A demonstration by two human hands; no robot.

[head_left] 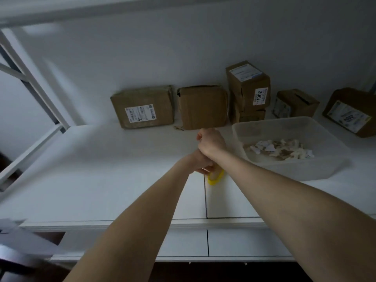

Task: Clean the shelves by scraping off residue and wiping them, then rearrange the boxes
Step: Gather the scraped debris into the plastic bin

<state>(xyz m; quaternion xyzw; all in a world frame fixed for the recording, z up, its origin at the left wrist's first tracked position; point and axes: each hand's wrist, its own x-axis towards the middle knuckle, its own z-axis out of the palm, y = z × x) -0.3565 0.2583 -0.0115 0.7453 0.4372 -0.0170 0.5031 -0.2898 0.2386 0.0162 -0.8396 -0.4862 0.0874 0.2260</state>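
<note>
Gripping a half-hidden yellow scraper (pixel 215 178), left hand (pixel 200 162) mostly covered — right hand (pixel 211 142) curled, contents unclear

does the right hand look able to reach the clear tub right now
Probably yes: the right hand sits just left of the clear tub, with only bare shelf between them, though its fingers are curled.

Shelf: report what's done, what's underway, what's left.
Done: paper scraps lie in the clear tub. Underway: the left grip holds the yellow scraper at the shelf, right grip curled above it. Left: wiping, no cloth in view; boxes along the back not yet rearranged.
</note>
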